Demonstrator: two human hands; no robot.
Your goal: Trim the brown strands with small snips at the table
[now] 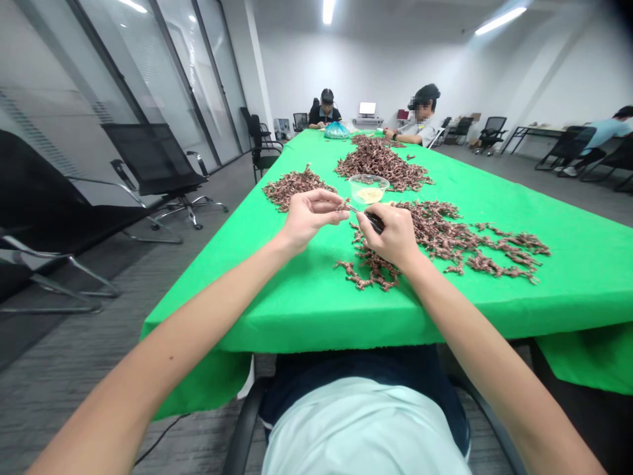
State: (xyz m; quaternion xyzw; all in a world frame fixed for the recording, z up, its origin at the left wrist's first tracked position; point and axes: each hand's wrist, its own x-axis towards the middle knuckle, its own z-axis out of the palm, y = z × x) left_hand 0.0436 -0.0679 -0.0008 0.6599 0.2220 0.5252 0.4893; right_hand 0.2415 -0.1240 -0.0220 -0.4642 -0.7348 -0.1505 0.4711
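Observation:
My left hand (305, 219) pinches a small brown figurine (345, 204) between thumb and fingertips, over the green table. Closed around a black-handled tool with a thin metal tip (374, 221) is my right hand (394, 232); the tip meets the figurine. I cannot make out what kind of tool it is. Just beyond both hands stands a clear plastic tub (357, 186) with pale yellow bits inside. Brown figurines (440, 227) lie in a loose spread beside and under my right hand, some in joined-looking rows.
Further piles of brown figurines lie at the left (297, 187) and farther back (378, 165) on the green tablecloth (519, 191). A blue-green plastic bag (337, 130) sits at the far end. Two people work there. Black chairs (158, 161) line the left side.

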